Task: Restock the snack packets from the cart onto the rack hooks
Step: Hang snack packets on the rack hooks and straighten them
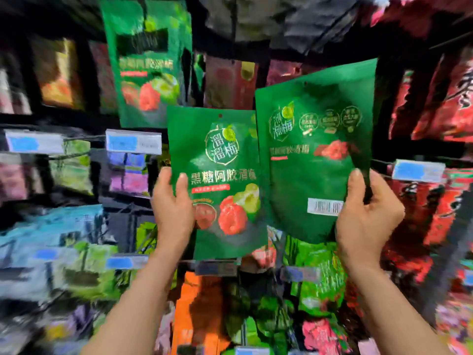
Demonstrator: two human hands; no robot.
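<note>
I hold two green snack packets up in front of the rack. My left hand [172,208] grips the left edge of one green packet [220,160] that shows its front, with red and green fruit printed low on it. My right hand [366,216] pinches the lower right side of a second green packet [312,124], whose back with a white barcode faces me. Both packets have a small hang hole at the top. A third packet of the same green kind [146,60] hangs on the rack at the upper left.
The rack is packed with hanging packets: red ones [440,103] at the right, orange and green ones [189,303] below, pale blue ones [51,234] at the lower left. Hook arms carry price tags [133,144] with blue labels. The cart is out of view.
</note>
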